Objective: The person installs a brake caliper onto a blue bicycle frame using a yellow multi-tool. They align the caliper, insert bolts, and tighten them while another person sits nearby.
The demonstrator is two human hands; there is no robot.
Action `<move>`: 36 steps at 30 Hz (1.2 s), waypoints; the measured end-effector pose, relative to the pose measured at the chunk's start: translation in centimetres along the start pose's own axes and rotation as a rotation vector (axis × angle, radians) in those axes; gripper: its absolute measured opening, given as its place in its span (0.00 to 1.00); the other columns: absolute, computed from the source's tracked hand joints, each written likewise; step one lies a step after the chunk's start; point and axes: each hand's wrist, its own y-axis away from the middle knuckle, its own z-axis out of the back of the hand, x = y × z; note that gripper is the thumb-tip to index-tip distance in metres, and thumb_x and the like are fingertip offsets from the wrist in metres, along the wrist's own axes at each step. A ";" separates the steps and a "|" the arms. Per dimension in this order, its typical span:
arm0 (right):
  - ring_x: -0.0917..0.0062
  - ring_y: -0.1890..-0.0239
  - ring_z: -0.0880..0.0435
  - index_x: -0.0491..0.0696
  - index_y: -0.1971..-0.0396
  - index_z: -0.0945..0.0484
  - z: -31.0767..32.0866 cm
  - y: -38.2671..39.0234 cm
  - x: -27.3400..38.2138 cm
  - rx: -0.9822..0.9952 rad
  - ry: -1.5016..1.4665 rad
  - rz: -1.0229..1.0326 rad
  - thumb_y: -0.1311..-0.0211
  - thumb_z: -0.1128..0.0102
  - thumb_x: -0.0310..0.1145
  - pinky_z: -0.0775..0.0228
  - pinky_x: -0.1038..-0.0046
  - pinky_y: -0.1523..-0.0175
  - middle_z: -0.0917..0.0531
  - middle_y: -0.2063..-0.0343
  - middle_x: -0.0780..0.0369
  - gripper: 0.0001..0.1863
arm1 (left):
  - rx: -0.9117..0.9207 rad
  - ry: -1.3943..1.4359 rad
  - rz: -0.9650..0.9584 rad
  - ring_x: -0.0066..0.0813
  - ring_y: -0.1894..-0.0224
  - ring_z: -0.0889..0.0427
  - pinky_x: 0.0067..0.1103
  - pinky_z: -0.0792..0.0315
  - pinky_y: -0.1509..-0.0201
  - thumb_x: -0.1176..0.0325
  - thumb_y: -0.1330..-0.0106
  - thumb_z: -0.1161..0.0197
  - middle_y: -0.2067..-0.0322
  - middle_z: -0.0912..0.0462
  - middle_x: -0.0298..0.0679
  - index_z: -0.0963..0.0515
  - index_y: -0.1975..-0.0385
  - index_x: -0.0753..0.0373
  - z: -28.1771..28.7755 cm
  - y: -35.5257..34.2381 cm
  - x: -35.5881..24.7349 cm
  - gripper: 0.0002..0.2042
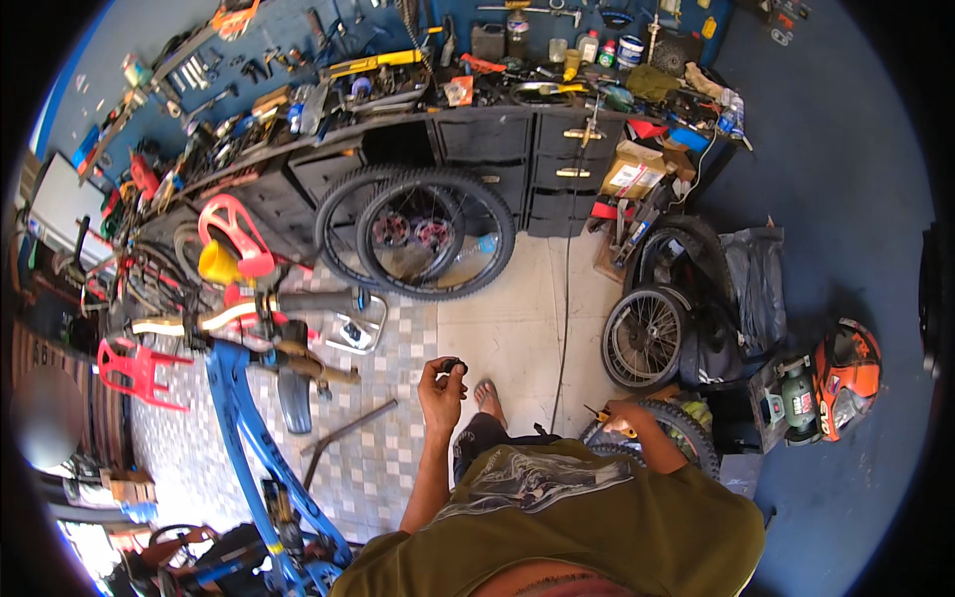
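Observation:
My left hand [441,396] is raised in front of me, its fingertips pinching a small black round part [454,365]; what kind of part it is cannot be made out. Low at my right side, my right hand [627,416] is closed around a slim tool with a yellow-and-black handle [600,414], its tip too small to make out. Behind that hand leans a knobbly bicycle tyre [704,450]. To my left stands a blue bicycle frame [234,398] with its handlebar [204,322] and a black grip [316,300], apart from both hands.
Ahead, a dark workbench [484,139] is crowded with tools and bottles. Two bicycle wheels [435,234] lean against it. A cable [564,343] runs along the tiled floor, near a metal bar [343,435]. Small wheels [645,338] and an orange helmet [848,373] stand right; red chairs [144,371] left.

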 end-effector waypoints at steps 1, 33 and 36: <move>0.56 0.50 0.13 0.45 0.38 0.25 2.9 0.1 1.8 0.000 -0.066 0.009 0.50 0.26 0.41 0.22 0.58 0.48 0.15 0.48 0.49 0.37 | 0.010 -0.004 -0.007 0.18 0.76 0.21 0.17 0.26 0.76 0.67 0.30 0.31 0.66 0.16 0.36 0.25 0.54 0.66 0.2 -1.7 -0.5 0.13; 0.50 0.44 0.18 0.44 0.41 0.20 92.0 -29.0 -4.8 -1.176 -0.024 0.275 0.46 0.32 0.31 0.26 0.57 0.38 0.16 0.48 0.45 0.29 | -0.353 -0.197 0.192 0.21 0.75 0.19 0.19 0.25 0.75 0.69 0.31 0.32 0.67 0.15 0.38 0.24 0.54 0.66 -24.9 -33.5 -7.4 0.12; 0.52 0.46 0.17 0.42 0.43 0.20 97.6 -31.5 -12.6 -1.173 0.162 0.408 0.40 0.40 0.30 0.26 0.56 0.41 0.15 0.49 0.47 0.23 | -0.427 -0.128 0.239 0.22 0.73 0.18 0.19 0.25 0.74 0.71 0.32 0.33 0.63 0.15 0.40 0.23 0.53 0.68 -24.4 -33.5 -5.2 0.12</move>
